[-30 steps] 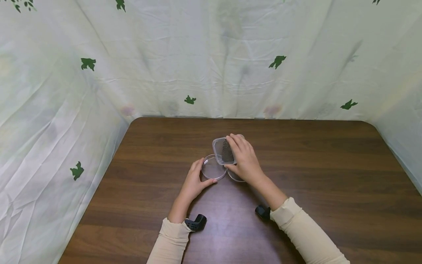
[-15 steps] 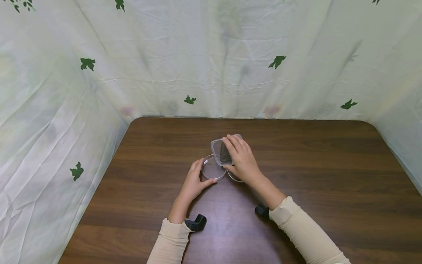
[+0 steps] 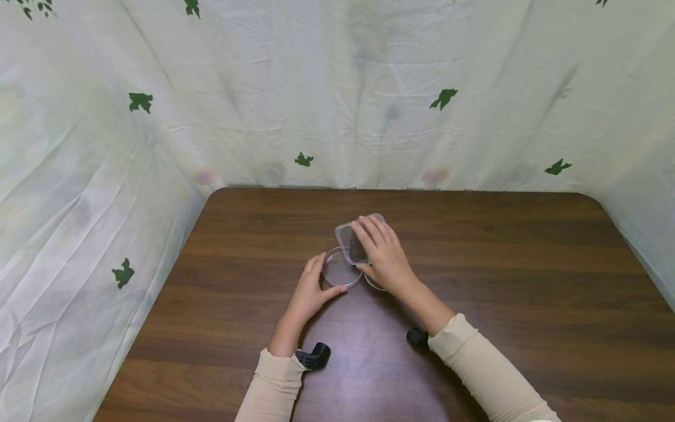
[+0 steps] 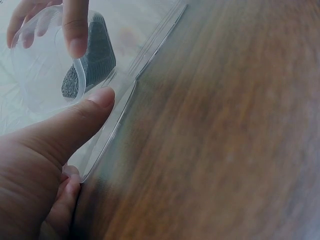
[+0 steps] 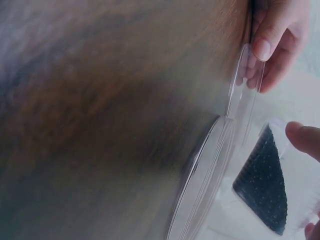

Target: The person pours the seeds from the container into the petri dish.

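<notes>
My left hand [image 3: 307, 293] holds a clear petri dish [image 3: 337, 275] by its rim on the table, thumb at the near side and fingers at the left. Above that dish's right side, my right hand [image 3: 389, 258] grips a clear plastic container [image 3: 344, 237], tilted toward the left. Fine dark granules [image 5: 265, 180] lie banked against one side inside it. The left wrist view shows the container's mouth [image 4: 37, 75] leaning over the dish. A second clear round dish [image 5: 200, 185] stands beside the first, partly hidden under my right hand in the head view.
The brown wooden table [image 3: 211, 328] reaches back to a pale cloth curtain [image 3: 337, 117] with green leaf-like patches. Black wrist cameras [image 3: 314, 356] sit on both wrists, close above the tabletop.
My right hand has shifted slightly left and tipped the container further over the dish. The left hand and its petri dish have stayed in place.
</notes>
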Demonstrator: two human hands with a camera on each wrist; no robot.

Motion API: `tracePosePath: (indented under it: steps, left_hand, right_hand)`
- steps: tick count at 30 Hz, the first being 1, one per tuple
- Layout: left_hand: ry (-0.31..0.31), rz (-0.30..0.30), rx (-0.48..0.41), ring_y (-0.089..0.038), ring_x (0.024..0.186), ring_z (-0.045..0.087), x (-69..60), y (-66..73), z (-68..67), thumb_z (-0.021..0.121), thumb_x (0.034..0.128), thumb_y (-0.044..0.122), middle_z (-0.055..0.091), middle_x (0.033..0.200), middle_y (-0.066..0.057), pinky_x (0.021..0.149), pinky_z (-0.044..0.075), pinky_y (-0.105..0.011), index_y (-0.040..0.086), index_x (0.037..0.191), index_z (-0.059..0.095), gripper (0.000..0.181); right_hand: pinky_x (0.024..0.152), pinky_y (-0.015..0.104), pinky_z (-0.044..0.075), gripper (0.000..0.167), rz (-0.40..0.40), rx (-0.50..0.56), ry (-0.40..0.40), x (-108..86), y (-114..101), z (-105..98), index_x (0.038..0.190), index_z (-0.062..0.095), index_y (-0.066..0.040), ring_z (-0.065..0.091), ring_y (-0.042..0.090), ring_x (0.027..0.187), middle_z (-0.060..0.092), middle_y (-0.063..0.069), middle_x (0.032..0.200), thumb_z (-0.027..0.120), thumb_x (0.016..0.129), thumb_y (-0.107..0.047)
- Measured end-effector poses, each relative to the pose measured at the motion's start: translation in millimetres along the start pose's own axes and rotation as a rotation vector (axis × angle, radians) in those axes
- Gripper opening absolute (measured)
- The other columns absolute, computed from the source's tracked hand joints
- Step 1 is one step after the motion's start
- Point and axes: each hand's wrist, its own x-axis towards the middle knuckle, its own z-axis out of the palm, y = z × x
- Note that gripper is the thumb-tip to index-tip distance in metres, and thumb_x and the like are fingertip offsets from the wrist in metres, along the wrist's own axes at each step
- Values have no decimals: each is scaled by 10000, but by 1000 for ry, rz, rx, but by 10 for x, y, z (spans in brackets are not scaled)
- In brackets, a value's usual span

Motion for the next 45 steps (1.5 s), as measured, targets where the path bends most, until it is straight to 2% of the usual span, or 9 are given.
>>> tracePosePath:
  steps: [26,33,37,45]
  left_hand:
    - [-12,-18,-13,-331,1202,363,-3,-8,-2,786,678,291,361,1320,-227,979,310,-440,-55,1355,310,897]
    - [22,38,-43,-372,1177,374,-16,-23,6,771,689,333,371,1294,-253,952,322,-484,-79,1339,320,892]
    - [38,66,-40,-373,1159,387,-30,-14,4,733,718,390,381,1275,-251,944,332,-471,-78,1334,327,874]
    - [-4,4,-19,-354,1187,372,0,-12,7,780,685,285,366,1306,-241,962,322,-461,-83,1340,317,882]
  right_hand:
    - [1040,463,167,984,-50,-47,0,0,-23,48,1384,276,-45,230,344,1277,302,178,1379,844,593,-188]
    - [1044,457,159,982,-51,-56,5,0,-24,50,1381,279,-49,235,346,1274,302,180,1378,845,592,-199]
    - [1043,463,158,987,-49,-56,2,-2,-19,59,1383,276,-52,227,343,1279,298,178,1380,846,589,-188]
    - [1047,456,149,979,-43,-67,2,-10,-8,71,1386,273,-58,214,333,1287,299,177,1378,840,600,-194]
